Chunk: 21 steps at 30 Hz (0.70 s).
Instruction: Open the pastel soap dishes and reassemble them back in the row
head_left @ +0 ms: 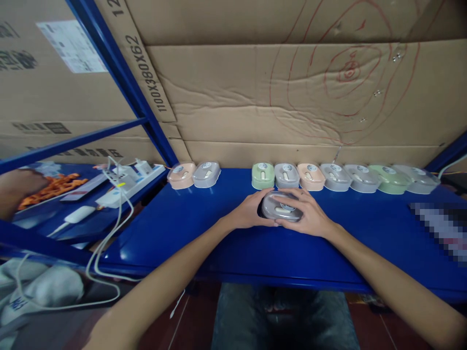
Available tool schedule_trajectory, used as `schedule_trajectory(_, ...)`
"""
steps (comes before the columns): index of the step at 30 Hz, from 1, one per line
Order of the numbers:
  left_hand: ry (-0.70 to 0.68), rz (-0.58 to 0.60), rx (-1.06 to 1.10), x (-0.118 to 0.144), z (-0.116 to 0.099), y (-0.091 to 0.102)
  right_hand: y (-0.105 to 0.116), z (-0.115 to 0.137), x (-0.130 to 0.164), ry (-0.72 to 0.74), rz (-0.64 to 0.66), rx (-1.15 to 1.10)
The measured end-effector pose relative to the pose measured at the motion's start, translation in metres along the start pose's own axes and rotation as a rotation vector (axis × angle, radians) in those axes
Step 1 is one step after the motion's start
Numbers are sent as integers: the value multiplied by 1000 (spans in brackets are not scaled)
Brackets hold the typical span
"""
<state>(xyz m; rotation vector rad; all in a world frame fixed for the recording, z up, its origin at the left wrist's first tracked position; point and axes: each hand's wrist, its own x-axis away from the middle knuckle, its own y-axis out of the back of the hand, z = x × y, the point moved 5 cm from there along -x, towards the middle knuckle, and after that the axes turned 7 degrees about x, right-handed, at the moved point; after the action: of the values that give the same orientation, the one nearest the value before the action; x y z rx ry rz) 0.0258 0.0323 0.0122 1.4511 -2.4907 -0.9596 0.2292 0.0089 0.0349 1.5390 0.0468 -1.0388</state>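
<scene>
Grey lidded box point(281, 208) clasped between left hand point(249, 212) at nine o'clock and right hand point(310, 217) at three, fingers curled; best pressed evenly.

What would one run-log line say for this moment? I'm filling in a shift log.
left hand: holds grey case | right hand: on same case | place: blue shelf | behind: row of cases

Head camera looks down, close over blue shelf point(182, 228).
</scene>
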Motion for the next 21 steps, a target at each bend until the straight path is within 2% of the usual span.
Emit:
schedule_trajectory(10,-45,-9,20,0,-2,0,0,0,0,-1,16,-6)
schedule_trajectory(21,-19,-16,13,-1,-4,2,0,-1,-2,2,36,-3)
